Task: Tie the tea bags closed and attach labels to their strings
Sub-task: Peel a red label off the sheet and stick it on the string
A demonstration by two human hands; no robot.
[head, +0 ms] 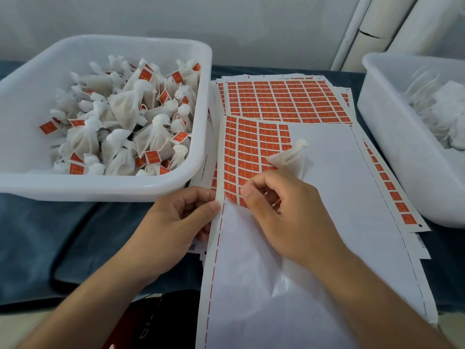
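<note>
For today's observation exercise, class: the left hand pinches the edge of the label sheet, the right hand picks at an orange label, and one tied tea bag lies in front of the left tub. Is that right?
Not quite. The head view shows the tied tea bag lying on the label sheet beyond the right hand, not in front of the left tub. The left hand does pinch the sheet's edge.

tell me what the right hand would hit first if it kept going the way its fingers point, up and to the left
Probably the remaining orange labels on the top sheet, which the right hand already touches. Further along that line stands the white tub of finished tea bags; depth is hard to judge.
</note>
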